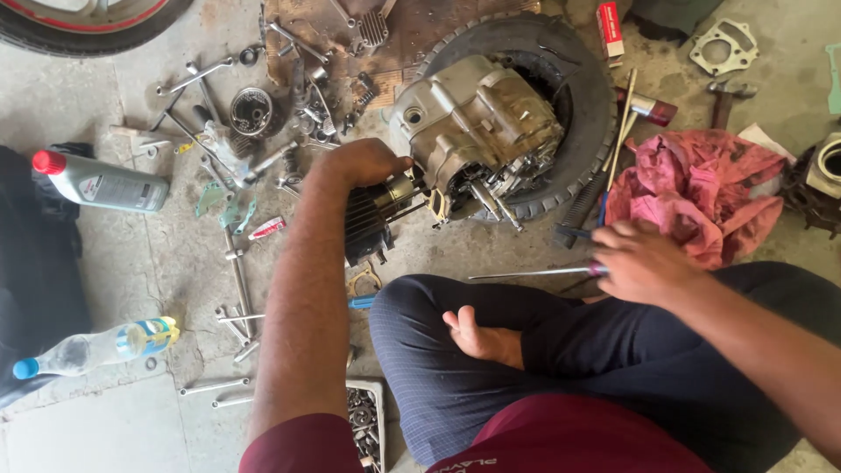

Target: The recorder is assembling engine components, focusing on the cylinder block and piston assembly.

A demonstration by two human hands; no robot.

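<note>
A small engine block (477,123) lies on its side on top of a black tyre (583,83). My left hand (363,162) grips the black finned cylinder (372,219) fitted against the engine's near end. My right hand (639,261) rests over my knee, holding a long thin metal rod (530,274) that points left. I sit cross-legged, my bare foot (482,337) showing between my legs.
Spanners, bolts and engine parts are scattered on the concrete floor at the left. A grey oil bottle with a red cap (101,182), a plastic bottle (92,348), a pink rag (696,188), a gasket (723,45), a hammer (725,95) and a tray of bolts (366,420) lie around.
</note>
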